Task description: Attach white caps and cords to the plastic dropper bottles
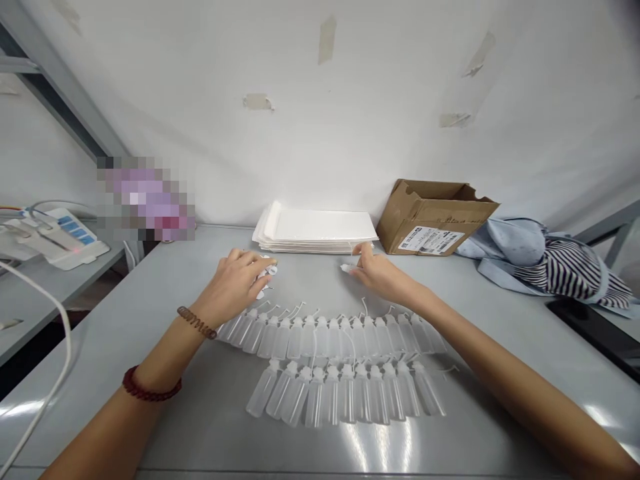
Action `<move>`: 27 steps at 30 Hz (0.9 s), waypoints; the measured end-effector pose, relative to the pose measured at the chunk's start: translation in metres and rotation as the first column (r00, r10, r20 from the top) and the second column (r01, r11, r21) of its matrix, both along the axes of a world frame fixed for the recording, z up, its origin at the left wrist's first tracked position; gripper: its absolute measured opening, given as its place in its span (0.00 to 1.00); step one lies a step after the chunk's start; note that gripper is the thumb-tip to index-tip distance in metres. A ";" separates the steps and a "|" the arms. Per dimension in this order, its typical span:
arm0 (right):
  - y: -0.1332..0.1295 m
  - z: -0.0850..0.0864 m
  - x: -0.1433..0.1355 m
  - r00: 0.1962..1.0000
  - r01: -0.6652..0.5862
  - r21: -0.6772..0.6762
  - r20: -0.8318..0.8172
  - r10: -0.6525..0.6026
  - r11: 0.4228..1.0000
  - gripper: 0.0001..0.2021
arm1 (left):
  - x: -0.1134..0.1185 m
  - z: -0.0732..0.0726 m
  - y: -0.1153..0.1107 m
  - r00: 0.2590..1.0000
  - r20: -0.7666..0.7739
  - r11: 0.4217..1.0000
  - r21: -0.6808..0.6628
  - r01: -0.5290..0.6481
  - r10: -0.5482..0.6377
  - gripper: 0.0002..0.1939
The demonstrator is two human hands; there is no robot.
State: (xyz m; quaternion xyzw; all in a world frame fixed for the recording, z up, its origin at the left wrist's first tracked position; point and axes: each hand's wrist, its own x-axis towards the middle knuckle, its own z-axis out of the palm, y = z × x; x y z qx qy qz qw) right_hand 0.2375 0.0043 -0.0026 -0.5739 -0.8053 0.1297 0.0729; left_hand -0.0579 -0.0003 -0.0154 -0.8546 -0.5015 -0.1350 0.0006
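Note:
Two rows of translucent plastic squeeze bottles lie on the grey table, a far row [300,337] and a near row [347,397], many with thin bent spouts at their tops. Beyond the far row, at its left end, my left hand [240,280] has thumb and fingertips closed on small white round pieces [272,270]; the fingers partly cover them. My right hand [377,270], beyond the same row on the right, pinches a small white nozzle cap [347,268] whose thin tube points upward. Its exact shape is too small to tell.
Against the wall stands a stack of white padded envelopes [320,227], with an open cardboard box [435,217] beside it. Bunched striped and blue cloth [560,260] and a black phone [595,330] lie at right. A white cable [63,320] crosses the left side.

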 end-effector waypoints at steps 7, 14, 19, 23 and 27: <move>0.000 -0.006 -0.003 0.997 0.016 0.033 0.073 -0.018 0.999 0.14 | 0.010 -0.003 -0.003 0.983 -0.184 0.996 0.080 0.030 -0.015 0.18; 0.001 -0.007 0.001 1.000 0.006 0.042 0.028 -0.007 0.999 0.17 | 0.014 -0.001 0.001 0.962 -0.274 0.994 0.106 0.039 -0.008 0.18; 0.007 -0.013 0.003 0.999 0.023 0.057 -0.038 -0.021 0.998 0.17 | 0.017 -0.003 0.001 0.970 -0.241 0.996 0.079 0.048 -0.028 0.15; 0.010 -0.016 0.006 0.995 0.046 0.075 -0.096 -0.039 0.996 0.16 | 0.018 -0.005 0.000 0.980 -0.191 0.996 0.056 0.065 -0.053 0.15; 0.010 -0.016 0.007 0.989 0.045 0.079 -0.143 -0.033 0.996 0.13 | 0.019 -0.005 0.001 0.989 -0.137 0.997 0.052 0.053 -0.046 0.15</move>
